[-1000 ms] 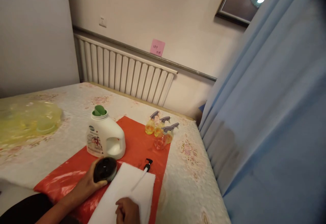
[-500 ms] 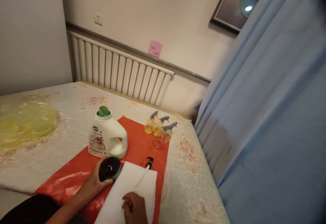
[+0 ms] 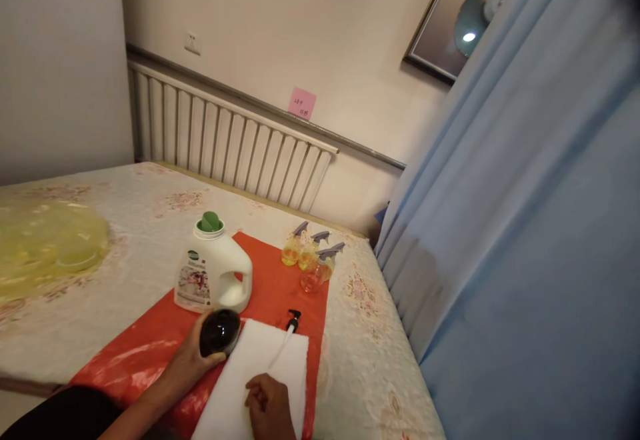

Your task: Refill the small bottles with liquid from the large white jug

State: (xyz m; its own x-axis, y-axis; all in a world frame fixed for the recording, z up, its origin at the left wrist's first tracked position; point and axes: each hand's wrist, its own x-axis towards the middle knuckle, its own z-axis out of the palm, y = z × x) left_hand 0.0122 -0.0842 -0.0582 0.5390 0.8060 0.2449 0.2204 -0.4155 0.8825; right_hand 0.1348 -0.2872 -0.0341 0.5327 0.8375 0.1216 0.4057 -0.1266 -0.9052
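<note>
A dark, glossy rounded object is gripped by my left hand, just in front of a large white jug that has a green cap in its mouth. My right hand is over a white towel, its fingers curled together; whether something small is between them is hidden. A black pump head with a pale tube lies at the towel's far edge, the tube pointing towards my right hand. Red sheeting spreads beneath these things.
Several small spray bottles with grey triggers stand at the sheet's far right corner. A yellowish transparent plastic bag rests on the flowered cover at the left. Behind are a radiator and, at right, a blue curtain.
The camera view has shifted slightly. My left hand and the dark object appear a little further right, and my right hand has also moved slightly right and up in view.
</note>
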